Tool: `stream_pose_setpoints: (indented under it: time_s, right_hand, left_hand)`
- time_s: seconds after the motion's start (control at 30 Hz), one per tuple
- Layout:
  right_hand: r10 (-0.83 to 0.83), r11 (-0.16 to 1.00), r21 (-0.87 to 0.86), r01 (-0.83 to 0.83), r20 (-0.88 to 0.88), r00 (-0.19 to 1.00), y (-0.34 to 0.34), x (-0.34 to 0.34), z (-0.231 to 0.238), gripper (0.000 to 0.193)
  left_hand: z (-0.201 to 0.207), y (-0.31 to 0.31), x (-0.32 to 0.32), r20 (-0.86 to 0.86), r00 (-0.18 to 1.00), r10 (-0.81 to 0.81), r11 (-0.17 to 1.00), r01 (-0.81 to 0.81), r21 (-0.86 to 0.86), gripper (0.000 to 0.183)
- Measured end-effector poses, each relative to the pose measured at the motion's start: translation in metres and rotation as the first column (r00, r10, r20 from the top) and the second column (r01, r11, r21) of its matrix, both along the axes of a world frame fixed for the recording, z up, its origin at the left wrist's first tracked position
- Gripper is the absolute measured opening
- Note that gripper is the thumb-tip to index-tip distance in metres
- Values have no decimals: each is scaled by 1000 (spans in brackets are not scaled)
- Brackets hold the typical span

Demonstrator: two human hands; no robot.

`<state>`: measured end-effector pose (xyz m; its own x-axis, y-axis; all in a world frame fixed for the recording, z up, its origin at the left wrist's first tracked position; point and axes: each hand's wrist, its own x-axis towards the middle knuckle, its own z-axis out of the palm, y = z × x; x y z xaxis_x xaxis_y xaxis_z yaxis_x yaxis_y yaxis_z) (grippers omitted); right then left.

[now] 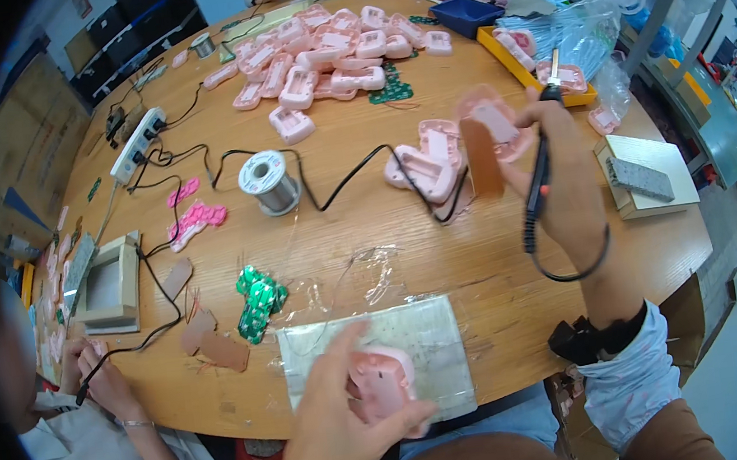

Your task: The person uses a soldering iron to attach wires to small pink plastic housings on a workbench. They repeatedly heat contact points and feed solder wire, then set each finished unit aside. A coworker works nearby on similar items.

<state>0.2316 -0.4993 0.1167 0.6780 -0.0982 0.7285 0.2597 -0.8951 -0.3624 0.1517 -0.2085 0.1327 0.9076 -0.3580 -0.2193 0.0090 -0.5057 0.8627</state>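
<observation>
My left hand (339,406) has thumb and fingers about a pink plastic casing (381,383), above a pale mat (442,358) at the table's near edge. My right hand (561,163) is raised on the right, closed round a soldering iron (540,183) with its tip up. Beside its fingers are a blurred brown strip (482,158) and a pink casing (492,116); whether the fingers grip these I cannot tell. Just left of them lie more pink casings (430,168). Green circuit boards (261,304) rest left of the mat.
A solder spool (270,184) stands mid-table, with a black cable (353,177) running past it. Behind is a heap of pink casings (321,49). A yellow tray (576,97) and a sponge on a box (640,179) are at right. Another person's hands (104,378) are at left.
</observation>
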Motion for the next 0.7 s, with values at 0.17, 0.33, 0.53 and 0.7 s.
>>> stream_pose_setpoints:
  time_s: [0.17, 0.33, 0.53, 0.7]
  right_hand:
    - [204, 975, 91, -202, -17, 979, 24, -35, -5, 34]
    - [554, 814, 350, -464, -227, 801, 57, -96, -18, 29]
    - [713, 700, 330, -634, -383, 588, 74, -105, -28, 35]
    - [732, 659, 311, -685, -474, 490, 73, -107, -41, 33]
  left_hand:
    - [-33, -12, -15, -547, 814, 196, 874, -398, -280, 27]
    - [-44, -15, -26, -501, 835, 228, 736, -485, -473, 27]
    - [-45, -6, -30, -488, 844, 223, 825, -430, -367, 30]
    - [-34, 22, -15, 261, 928, 266, 939, -311, 150, 29]
